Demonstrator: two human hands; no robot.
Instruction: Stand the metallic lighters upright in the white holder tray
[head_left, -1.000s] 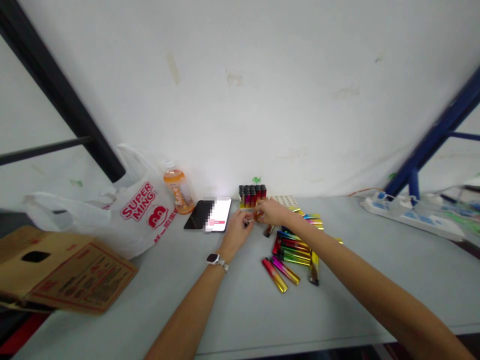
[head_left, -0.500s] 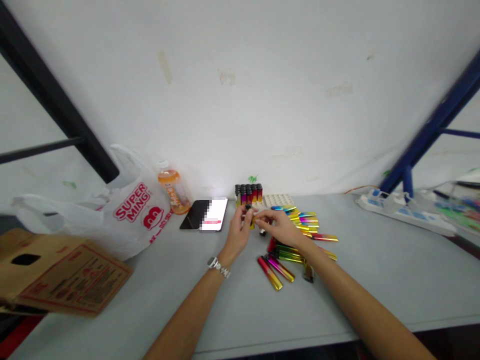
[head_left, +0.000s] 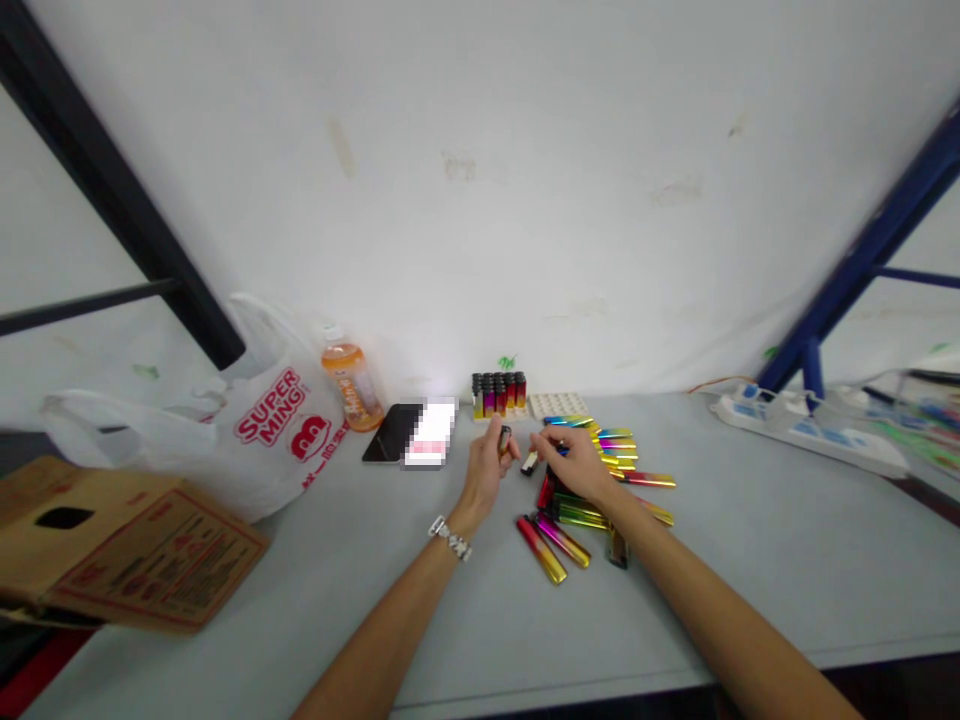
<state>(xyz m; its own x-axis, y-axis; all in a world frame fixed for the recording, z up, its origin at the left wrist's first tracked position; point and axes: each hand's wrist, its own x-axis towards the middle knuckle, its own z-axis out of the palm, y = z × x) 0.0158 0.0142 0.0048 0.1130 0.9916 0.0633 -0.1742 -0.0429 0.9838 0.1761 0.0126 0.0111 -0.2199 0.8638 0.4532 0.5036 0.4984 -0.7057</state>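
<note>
lighter in fingers of left hand, right hand now apart, its fingers' hold unclear

grey table | loose lighters | studded plate | tablet | bottle | bag | carton | power strip

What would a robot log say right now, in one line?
left hand: holds lighter | right hand: near pale item, grip unclear | tablet: beside bottle
</note>
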